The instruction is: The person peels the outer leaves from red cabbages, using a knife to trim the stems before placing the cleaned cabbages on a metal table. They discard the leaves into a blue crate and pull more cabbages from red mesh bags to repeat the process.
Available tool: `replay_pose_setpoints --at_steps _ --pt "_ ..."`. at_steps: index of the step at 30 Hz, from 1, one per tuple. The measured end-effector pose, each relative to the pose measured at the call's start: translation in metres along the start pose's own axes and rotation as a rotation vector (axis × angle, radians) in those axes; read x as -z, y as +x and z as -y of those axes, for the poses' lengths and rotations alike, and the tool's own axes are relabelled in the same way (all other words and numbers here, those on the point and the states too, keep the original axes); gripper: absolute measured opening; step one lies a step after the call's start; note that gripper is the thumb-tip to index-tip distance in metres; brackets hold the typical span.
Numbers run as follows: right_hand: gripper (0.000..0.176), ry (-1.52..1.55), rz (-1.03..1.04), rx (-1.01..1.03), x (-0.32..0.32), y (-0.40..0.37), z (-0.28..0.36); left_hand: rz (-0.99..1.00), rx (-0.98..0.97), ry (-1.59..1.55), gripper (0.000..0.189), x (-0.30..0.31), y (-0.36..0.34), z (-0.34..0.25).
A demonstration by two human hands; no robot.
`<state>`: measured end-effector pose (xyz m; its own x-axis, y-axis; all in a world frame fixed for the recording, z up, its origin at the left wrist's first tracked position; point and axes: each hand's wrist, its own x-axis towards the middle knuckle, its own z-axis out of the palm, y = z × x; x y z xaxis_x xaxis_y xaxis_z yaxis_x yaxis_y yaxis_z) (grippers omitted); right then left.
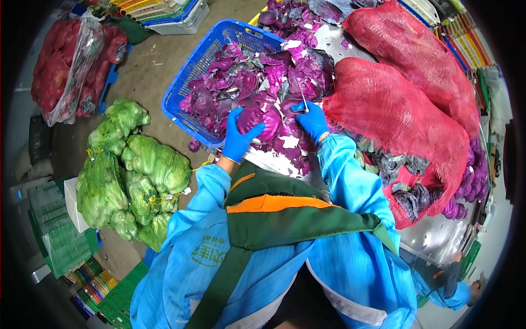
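Observation:
My left hand point(240, 136), in a blue glove, grips a round purple cabbage point(259, 119) from its left side. The fingers of my right hand point(312, 119), also gloved in blue, are wrapped round a small knife point(304, 100), its thin blade pointing up and away from me. Purple leaves lie under and around both hands. Just beyond them, a blue basket point(174, 112) is heaped with loose purple leaves. To the right of my right hand lies a red mesh sack point(400, 109), with dark cabbages showing at its open lower end.
Another red mesh sack point(411, 49) lies at the upper right. Bags of green vegetables point(159, 164) stand on the floor at left, with red sacks point(60, 66) behind. Stacked crates point(164, 13) are at the top. Part of another person point(452, 296) shows at lower right.

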<state>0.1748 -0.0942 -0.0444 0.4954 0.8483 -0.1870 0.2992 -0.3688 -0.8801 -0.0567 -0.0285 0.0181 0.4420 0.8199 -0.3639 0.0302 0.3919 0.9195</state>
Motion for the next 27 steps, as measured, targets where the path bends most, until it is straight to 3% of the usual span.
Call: replay_pose_setpoints --at_steps 2,4,5,6,8,9,10,12,14,16,18,20,21,24,27 --pt "0.029 -0.077 0.006 -0.055 0.0 -0.001 0.003 0.028 0.062 -0.047 0.076 0.018 0.004 -0.005" --pt "0.035 -0.041 0.094 -0.023 0.009 -0.013 0.036 0.041 -0.117 0.066 0.08 0.035 0.015 0.021" --pt "0.043 0.228 0.081 0.106 0.0 -0.016 0.042 0.053 -0.13 0.117 0.084 0.04 0.019 0.031" --pt "0.043 0.226 0.084 0.104 -0.008 -0.017 0.05 0.051 -0.127 0.114 0.084 0.038 0.018 0.032" --pt "0.046 0.261 0.142 0.348 -0.013 -0.017 0.066 0.067 -0.218 0.24 0.09 0.029 0.012 0.032" --pt "0.039 0.304 0.319 0.244 -0.01 -0.012 0.073 0.093 -0.253 0.383 0.094 0.025 0.006 0.022" --pt "0.026 0.213 0.16 0.269 -0.021 0.002 0.059 0.096 -0.254 0.382 0.094 0.025 0.004 0.021" --pt "0.018 0.485 0.291 -0.298 -0.008 0.018 0.045 0.163 -0.319 0.499 0.093 0.029 0.001 0.018" --pt "0.018 0.597 0.218 -0.237 -0.009 0.007 0.053 0.13 -0.347 0.486 0.094 0.026 0.001 0.021" --pt "0.019 0.553 0.105 -0.366 -0.009 0.001 0.056 0.019 -0.587 0.691 0.094 0.013 -0.007 0.009" --pt "0.019 0.562 0.132 -0.382 -0.01 -0.008 0.06 -0.012 -0.599 0.778 0.101 -0.008 -0.017 0.0" --pt "0.02 0.473 0.141 -0.24 -0.013 -0.013 0.065 -0.12 -0.631 0.922 0.108 -0.015 -0.019 -0.005" --pt "0.021 0.473 0.134 -0.354 -0.013 -0.011 0.062 -0.063 -0.568 0.923 0.111 -0.007 -0.015 -0.006" --pt "0.022 0.559 0.051 -0.387 -0.023 -0.004 0.06 0.044 -0.559 0.878 0.11 0.013 -0.001 -0.01" --pt "0.024 0.516 -0.05 -0.36 -0.035 0.022 0.016 0.09 -0.511 0.728 0.107 0.037 0.003 -0.014"
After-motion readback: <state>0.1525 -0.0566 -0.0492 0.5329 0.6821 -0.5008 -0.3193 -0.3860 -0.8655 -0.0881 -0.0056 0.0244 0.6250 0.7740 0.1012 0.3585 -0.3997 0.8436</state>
